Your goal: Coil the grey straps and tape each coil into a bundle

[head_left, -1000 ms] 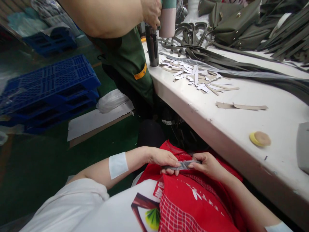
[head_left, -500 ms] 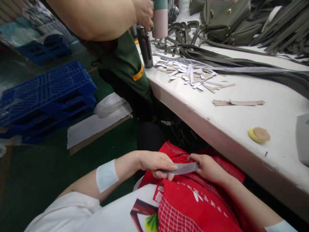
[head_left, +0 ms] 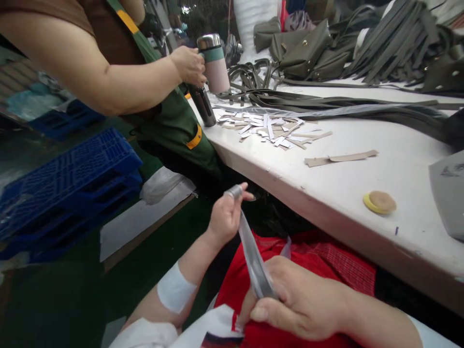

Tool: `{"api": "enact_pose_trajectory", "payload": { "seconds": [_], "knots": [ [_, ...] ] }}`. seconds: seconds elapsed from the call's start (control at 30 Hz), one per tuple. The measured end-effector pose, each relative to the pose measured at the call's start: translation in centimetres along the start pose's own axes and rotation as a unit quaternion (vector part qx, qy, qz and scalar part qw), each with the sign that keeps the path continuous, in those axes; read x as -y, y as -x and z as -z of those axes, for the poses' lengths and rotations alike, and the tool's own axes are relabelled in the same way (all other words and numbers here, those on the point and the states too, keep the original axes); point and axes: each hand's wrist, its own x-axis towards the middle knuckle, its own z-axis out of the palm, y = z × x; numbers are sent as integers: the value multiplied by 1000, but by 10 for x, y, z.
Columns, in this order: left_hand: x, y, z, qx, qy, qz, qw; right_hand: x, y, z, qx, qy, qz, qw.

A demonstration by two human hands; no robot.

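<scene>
A grey, shiny strip (head_left: 250,244) is stretched between my two hands, above the red apron (head_left: 308,256) on my lap. My left hand (head_left: 226,215) is raised near the table edge, with the strip's upper end wrapped round its fingers. Closer to me, my right hand (head_left: 290,299) grips the lower part of the strip between thumb and fingers. A small piece of the strip also shows behind my right hand, over the apron.
Along the white table (head_left: 348,193) lie paper scraps (head_left: 268,128), dark straps (head_left: 308,102), dark bags (head_left: 302,48) and a yellow-and-tan disc (head_left: 380,202). At left a person's hand (head_left: 188,65) holds a mug (head_left: 215,67) beside a dark bottle (head_left: 203,106). Blue pallets (head_left: 68,174) stand on the floor.
My left hand has lifted up and away from my lap, and my right hand has come nearer to me. More of the strip shows between them. The view has shifted, showing more of the other person.
</scene>
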Motion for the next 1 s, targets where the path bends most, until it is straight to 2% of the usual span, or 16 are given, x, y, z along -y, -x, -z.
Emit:
{"api": "enact_pose_trajectory", "payload": {
  "seconds": [0.07,0.13,0.2,0.23,0.27,0.33,0.43,0.47,0.53,0.6,0.67,0.7,0.77,0.83,0.9,1.0],
  "knots": [
    [1,21,-6,147,-81,18,986,3,8,18,-67,-73,-22,995],
    [-4,40,-7,267,-82,24,960,-12,17,39,-181,-153,-88,967],
    [-12,51,-8,325,-59,27,943,-39,23,56,-289,-209,-157,921],
    [-15,54,-9,329,-47,42,942,-53,25,63,-324,-224,-181,901],
    [-17,55,-10,321,-30,71,944,-66,26,69,-345,-233,-199,887],
    [-18,53,-13,298,24,152,942,-86,26,76,-345,-228,-236,880],
    [-14,49,-16,271,139,235,923,-92,26,82,-328,-92,-280,897],
    [-13,48,-17,263,172,248,916,-89,26,81,-332,-10,-269,904],
    [-13,48,-21,248,224,265,905,-78,23,77,-325,134,-197,915],
    [-17,47,-25,242,267,276,891,-68,16,69,-263,187,-122,939],
    [-24,44,-28,229,326,285,872,-67,7,58,-188,155,-104,964],
    [-28,41,-28,212,362,289,860,-70,2,52,-175,128,-110,970],
    [-34,31,-26,156,434,294,837,-80,-8,40,-196,70,-133,969],
    [-38,17,-22,86,479,276,829,-88,-16,25,-220,12,-157,963],
    [-35,1,-20,1,467,211,859,-86,-21,6,-200,-33,-159,966],
    [-21,-13,-21,-110,280,53,952,-60,-19,-13,-151,-75,-113,979]
  ]
}}
